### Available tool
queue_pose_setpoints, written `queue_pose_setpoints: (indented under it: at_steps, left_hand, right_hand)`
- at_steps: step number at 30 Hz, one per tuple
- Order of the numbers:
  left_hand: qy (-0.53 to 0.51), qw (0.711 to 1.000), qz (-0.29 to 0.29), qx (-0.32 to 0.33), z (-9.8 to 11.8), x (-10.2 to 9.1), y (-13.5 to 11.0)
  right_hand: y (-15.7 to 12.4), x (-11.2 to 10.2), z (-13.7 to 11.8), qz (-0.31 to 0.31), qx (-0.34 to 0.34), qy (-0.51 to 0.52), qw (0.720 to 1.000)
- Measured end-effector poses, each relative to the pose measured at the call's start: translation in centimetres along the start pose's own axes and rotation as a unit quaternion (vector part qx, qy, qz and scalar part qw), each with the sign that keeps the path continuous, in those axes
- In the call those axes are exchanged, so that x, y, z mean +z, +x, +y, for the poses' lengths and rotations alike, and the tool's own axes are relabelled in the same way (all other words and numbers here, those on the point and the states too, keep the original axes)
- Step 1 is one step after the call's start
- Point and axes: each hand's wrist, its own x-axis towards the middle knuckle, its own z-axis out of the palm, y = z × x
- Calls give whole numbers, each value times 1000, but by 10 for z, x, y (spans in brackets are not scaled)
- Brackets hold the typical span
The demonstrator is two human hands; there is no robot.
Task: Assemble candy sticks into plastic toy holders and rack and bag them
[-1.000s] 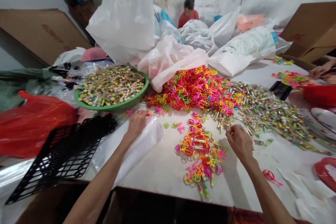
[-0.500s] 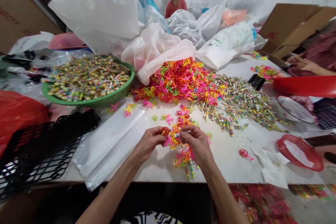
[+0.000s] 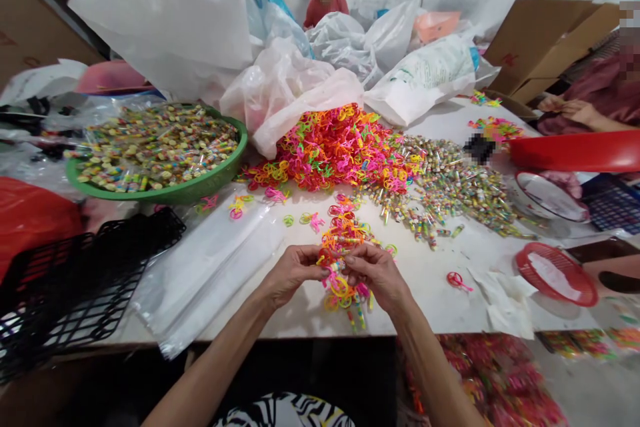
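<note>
Over the small heap of bright plastic toy pieces (image 3: pixel 345 233), both hands meet with their fingertips almost touching. My left hand (image 3: pixel 295 273) is closed in a pinch on a red plastic toy piece (image 3: pixel 326 257) with a round ring. Facing it, my right hand (image 3: pixel 377 273) has thumb and forefinger pressed together at a small candy tube (image 3: pixel 339 265), mostly covered by the fingers. Just below the hands lie more pink and yellow toy pieces (image 3: pixel 340 287) and some striped candy tubes (image 3: pixel 357 315).
Behind is a big pile of plastic toy pieces (image 3: pixel 335 153), with a spread of candy tubes (image 3: pixel 450 180) to its right. A green basin (image 3: pixel 200 183) of tubes and black crates (image 3: pixel 115 267) stand left. Clear bags (image 3: pixel 210 267) lie flat. Two co-workers sit beyond.
My hands have come closer together, the right moving toward the red piece in the left. The whole view has shifted slightly.
</note>
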Motion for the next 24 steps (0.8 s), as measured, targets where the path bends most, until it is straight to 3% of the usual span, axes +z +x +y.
queue_pose_setpoints:
  at_steps: [5,12,16,18,20,21,22,24]
  left_hand:
    - [12,1000,-24,-11,-8,-1,3]
    - [85,996,1,4,-17,-1,6]
    - [143,989,-17,40,-12,4,20]
    - [196,973,50,112,-6,0,30]
    - [289,925,153,192,2,-15,39]
    - [355,887,206,211,7,-28,41]
    - [424,845,251,208,13,-43,41]
    - [532,765,327,159,26,-78,36]
  right_hand:
    - [-3,-6,-4,-28,11,-61,998]
    - [-15,-2,2,13,-54,-175,983]
    - [0,-17,-8,22,-71,-262,962]
    - [19,-36,-22,101,-141,-371,912]
    - [42,-58,-36,227,-192,-490,820]
    - [54,-68,-41,282,-174,-552,765]
    - [66,-77,-44,296,-129,-613,721]
    - [86,-89,-44,277,-53,-696,660]
